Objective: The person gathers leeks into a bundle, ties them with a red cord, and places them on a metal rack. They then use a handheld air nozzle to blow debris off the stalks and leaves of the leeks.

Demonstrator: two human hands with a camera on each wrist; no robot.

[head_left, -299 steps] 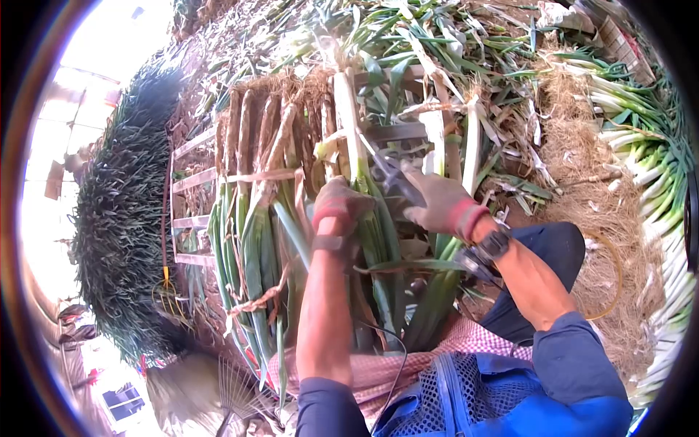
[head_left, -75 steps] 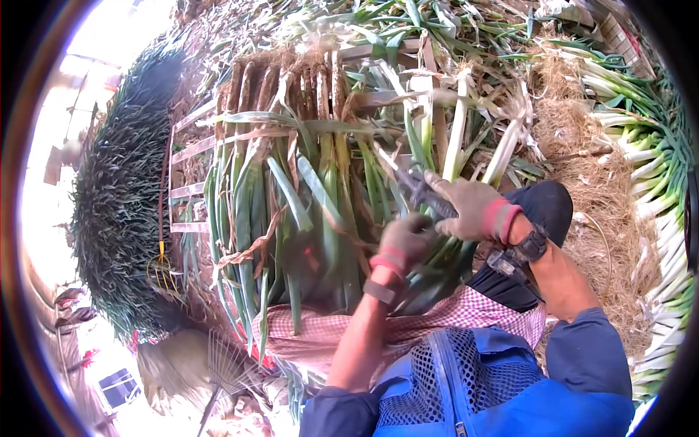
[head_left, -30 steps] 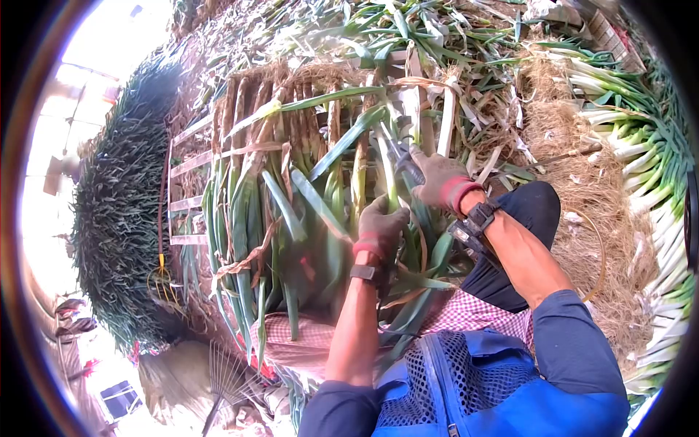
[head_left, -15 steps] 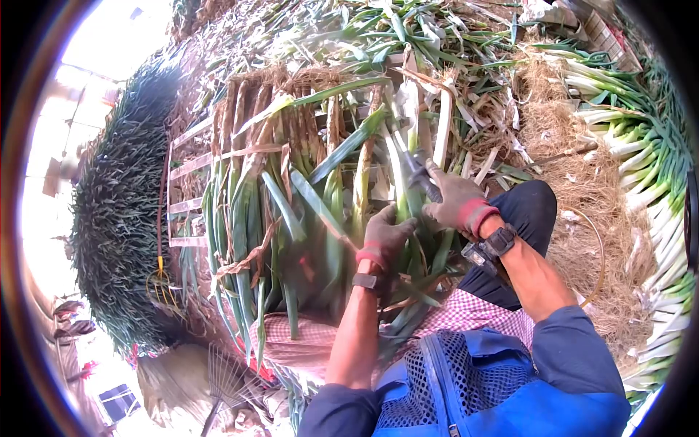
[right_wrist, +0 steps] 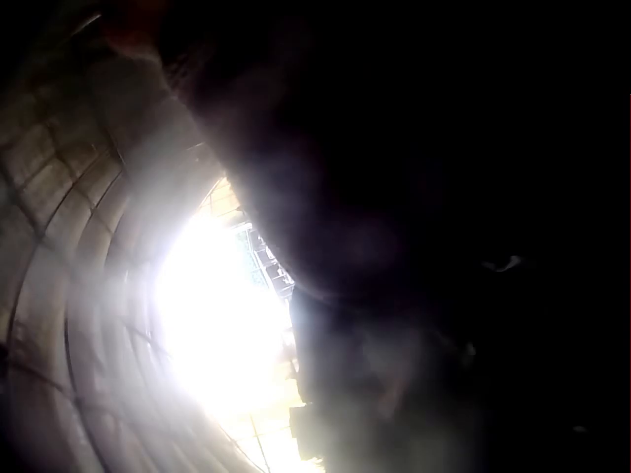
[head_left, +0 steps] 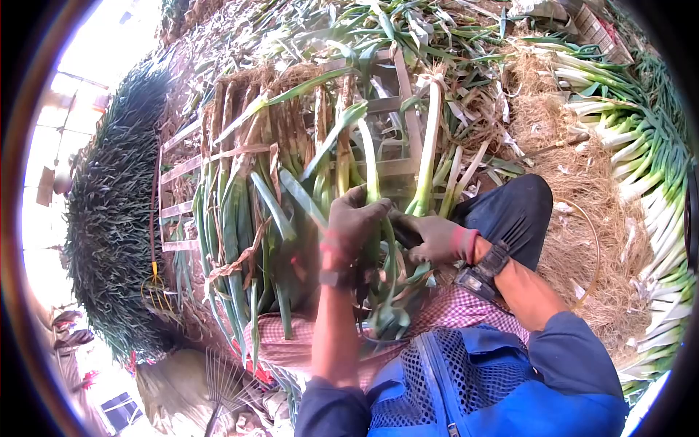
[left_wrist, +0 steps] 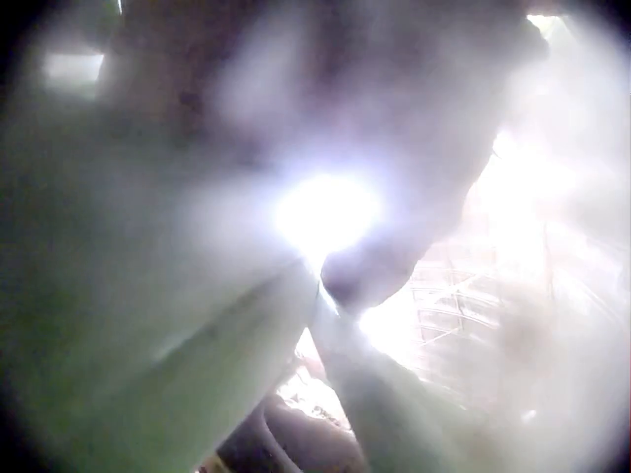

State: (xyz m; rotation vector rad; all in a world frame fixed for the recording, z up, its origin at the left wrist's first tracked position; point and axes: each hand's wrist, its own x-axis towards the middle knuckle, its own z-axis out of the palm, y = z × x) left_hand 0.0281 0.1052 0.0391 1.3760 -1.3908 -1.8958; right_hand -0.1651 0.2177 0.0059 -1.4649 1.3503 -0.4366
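My gloved left hand grips a leek around its green part, white shank pointing away from me. Beside it my gloved right hand has its fingers curled, mostly hiding a dark tool that looks like an air blow gun. Green leaves hang below and between the hands. A cleaned leek with roots lies just right of them. To the left, unpeeled leeks with brown outer skins lie in a row. The left wrist view shows blurred leaves close up; the right wrist view is mostly dark.
Leeks rest on a slatted wooden rack. A checkered cloth covers the lap. Dry roots and a long row of white leeks lie right. Stacked leeks stand left, by a yellow-headed rake; leaf scraps lie behind.
The left hand has moved left with its leek, and the right hand has come lower and closer to it. The blow gun's nozzle no longer shows. A white leek now shows right of the hands.
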